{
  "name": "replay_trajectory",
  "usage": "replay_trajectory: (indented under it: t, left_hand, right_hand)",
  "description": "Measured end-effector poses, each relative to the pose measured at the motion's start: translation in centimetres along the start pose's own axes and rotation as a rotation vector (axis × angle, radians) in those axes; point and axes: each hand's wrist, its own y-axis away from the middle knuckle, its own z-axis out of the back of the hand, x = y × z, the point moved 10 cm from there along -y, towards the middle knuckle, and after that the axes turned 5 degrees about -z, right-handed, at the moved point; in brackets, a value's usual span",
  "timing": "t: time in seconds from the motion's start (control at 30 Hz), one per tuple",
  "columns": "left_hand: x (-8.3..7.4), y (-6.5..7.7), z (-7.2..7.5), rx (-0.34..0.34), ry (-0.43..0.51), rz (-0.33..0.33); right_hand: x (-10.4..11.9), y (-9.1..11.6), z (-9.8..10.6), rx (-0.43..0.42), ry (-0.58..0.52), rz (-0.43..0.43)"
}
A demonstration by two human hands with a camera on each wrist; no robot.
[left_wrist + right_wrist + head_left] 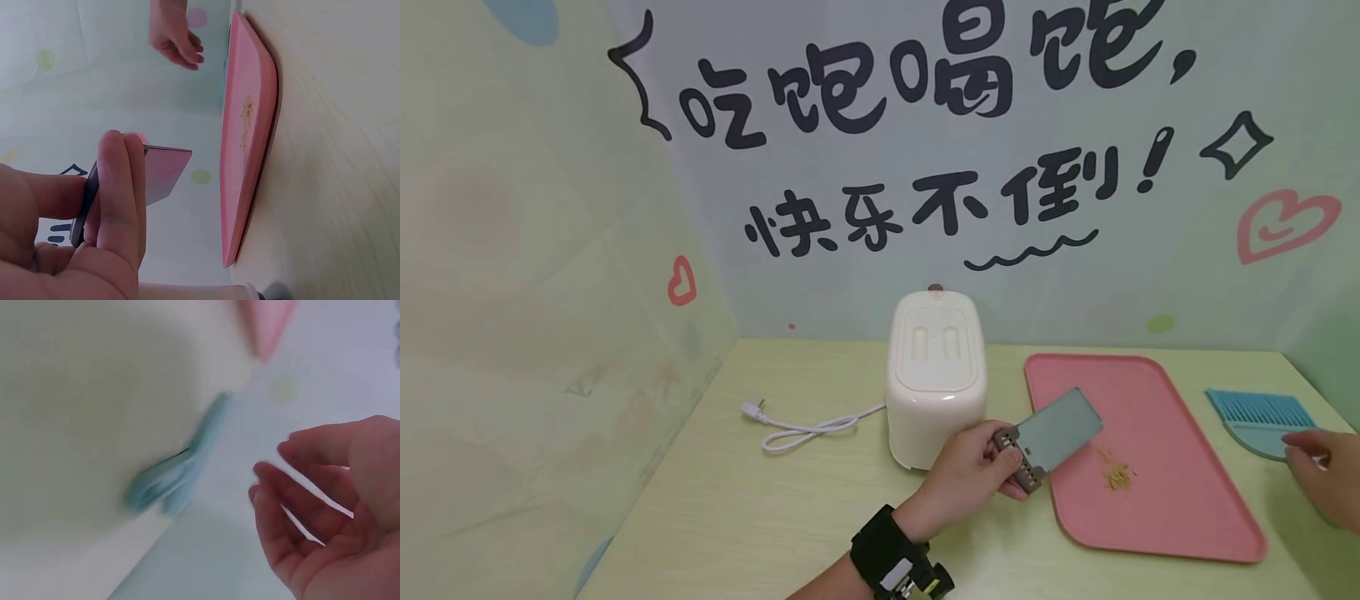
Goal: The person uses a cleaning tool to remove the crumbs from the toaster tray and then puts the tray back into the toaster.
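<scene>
My left hand [973, 467] pinches the brown end of a flat metal crumb tray [1062, 429], thumb on top. The crumb tray tilts over the left edge of a pink tray [1157, 492], where a small pile of crumbs [1117, 477] lies. Just left of that hand stands a cream toaster [936, 417]. My right hand [1330, 475], its fingers loosely bent and holding nothing, hovers near a small blue dustpan-and-brush set [1262, 425] on the table. In the right wrist view the set [181, 469] is blurred and apart from the fingers.
A white power cord [812, 429] with its plug runs left from the toaster across the light wooden table [737, 517]. Behind, a printed backdrop wall [850, 283] bounds the table, with side walls to left and right.
</scene>
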Motion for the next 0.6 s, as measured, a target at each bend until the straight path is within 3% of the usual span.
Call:
replay_trajectory:
  t: [0.07, 0.17, 0.3, 0.47, 0.6]
  left_hand:
    - [-0.1, 0.0, 0.1, -0.008, 0.007, -0.002]
    - [-0.3, 0.0, 0.2, -0.022, 0.015, -0.001]
    - [-0.5, 0.1, 0.2, -0.035, 0.037, -0.002]
    - [-0.7, 0.2, 0.0, -0.048, 0.056, -0.004]
    - [-0.9, 0.2, -0.2, -0.053, 0.051, -0.001]
  right_hand:
    - [2.8, 0.0, -0.2, 0.103, -0.061, -0.032]
    - [7.2, 1.0, -2.2, 0.346, -0.193, -0.102]
    - [12.8, 3.4, -5.3, 0.594, -0.464, -0.136]
    - [16.5, 4.9, -8.3, 0.734, -0.683, -0.210]
    - [17.7, 5.3, -9.7, 0.756, -0.793, -0.309]
